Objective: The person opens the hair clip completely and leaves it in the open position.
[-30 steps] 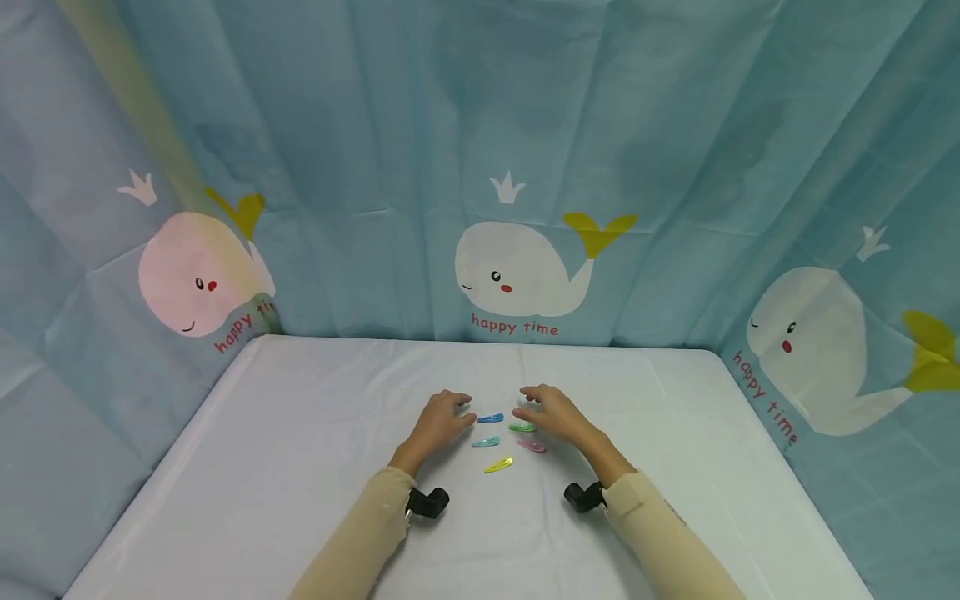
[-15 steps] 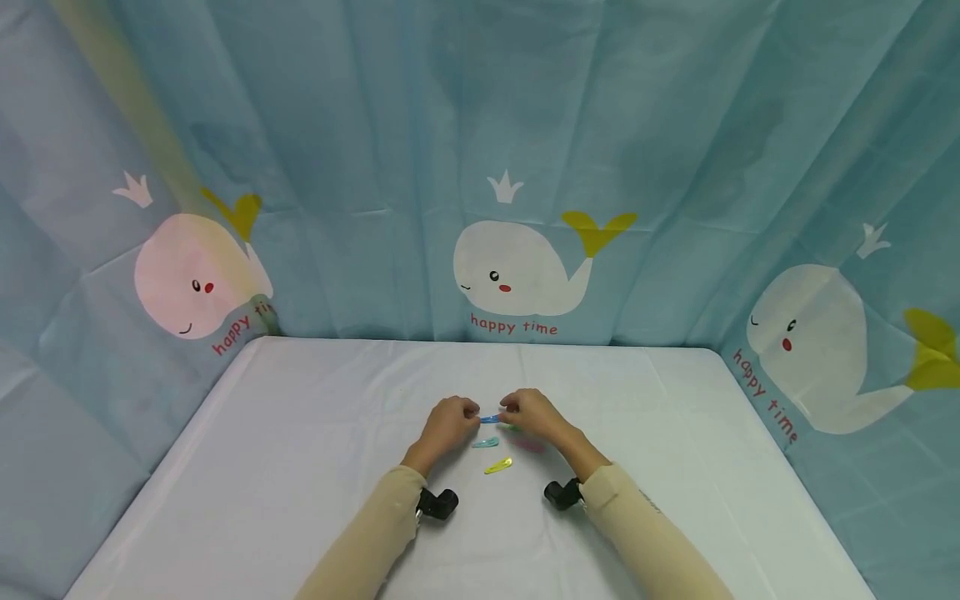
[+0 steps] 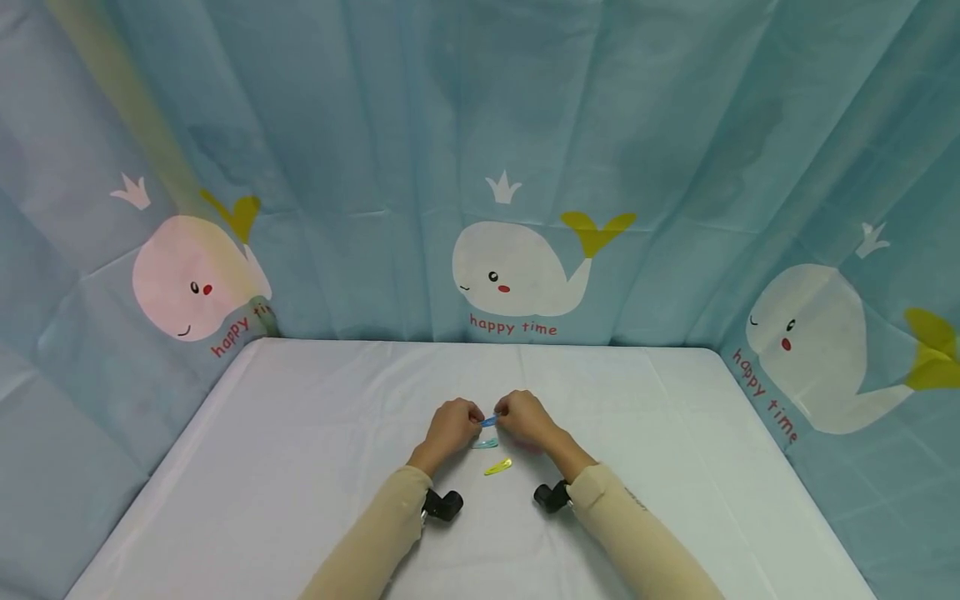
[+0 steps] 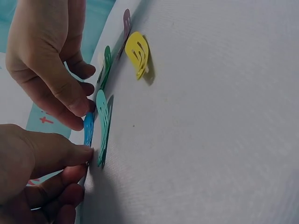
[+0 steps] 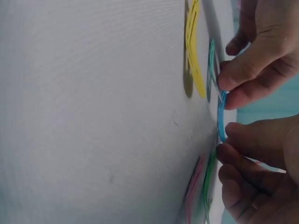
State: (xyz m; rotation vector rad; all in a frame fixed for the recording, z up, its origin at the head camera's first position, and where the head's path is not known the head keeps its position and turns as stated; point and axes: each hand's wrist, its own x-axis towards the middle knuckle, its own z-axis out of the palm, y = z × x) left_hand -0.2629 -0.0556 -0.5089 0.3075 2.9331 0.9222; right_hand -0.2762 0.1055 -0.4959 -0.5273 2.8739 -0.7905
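A blue snap hair clip point(image 3: 489, 422) is held between my two hands at the middle of the table. My left hand point(image 3: 453, 427) pinches its narrow end between thumb and forefinger, while the right hand point(image 3: 527, 419) pinches the wider, rounded end. Just nearer to me lies a teal hair clip point(image 3: 485, 444), and nearer still a yellow hair clip point(image 3: 498, 467). The right hand covers a green hair clip point(image 5: 209, 182) and a pink hair clip point(image 5: 194, 186) in the head view; both show in the wrist views.
The clips lie on a white-covered table point(image 3: 337, 400). A blue curtain point(image 3: 360, 167) printed with whales hangs behind and along the sides. Each wrist bears a small black camera point(image 3: 444, 505) by the beige sleeve point(image 3: 378, 533).
Both hands have moved inward from beside the clips and taken hold of the blue hair clip, which now tilts slightly. The right hand has come over the green and pink clips.
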